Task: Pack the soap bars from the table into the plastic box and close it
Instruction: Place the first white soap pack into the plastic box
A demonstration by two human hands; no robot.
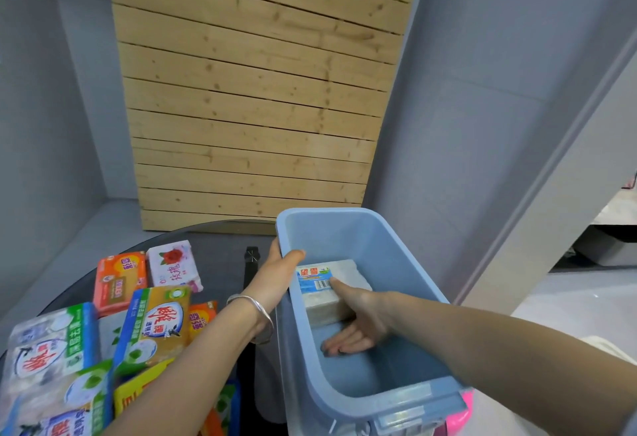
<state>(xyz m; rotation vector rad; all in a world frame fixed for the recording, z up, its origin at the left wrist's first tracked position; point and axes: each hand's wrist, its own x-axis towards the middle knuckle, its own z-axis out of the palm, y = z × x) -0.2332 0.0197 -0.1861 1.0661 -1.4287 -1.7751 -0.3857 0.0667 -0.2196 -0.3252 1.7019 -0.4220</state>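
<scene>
Head camera looks down on a dark round table [220, 259] with a blue plastic box [406, 263] at its right side and a heap of wrapped soap bars at the left. Inside the box, the right hand [358, 318] lies on a white soap bar with a blue-and-red label [327, 284]: the thumb rests on top near the barcode, and the fingers spread flat on the box floor under or beside the bar's near edge, so the hand looks to be seating the bar against the left wall rather than gripping it tightly; whether it has let go I cannot tell. The left hand [275, 273] clamps the box's left rim, thumb over the inside and fingers outside, most likely to keep the light box from sliding while the other hand works in it. A silver bangle [255, 315] sits on that wrist. This bar is the only one in the box. Still on the table are an orange bar [119, 280], a pink rose-printed bar [174, 268], a green-and-gold bar [155, 325] and several more overlapping toward the lower left, so packing seems barely begun. No lid is clearly in view.
</scene>
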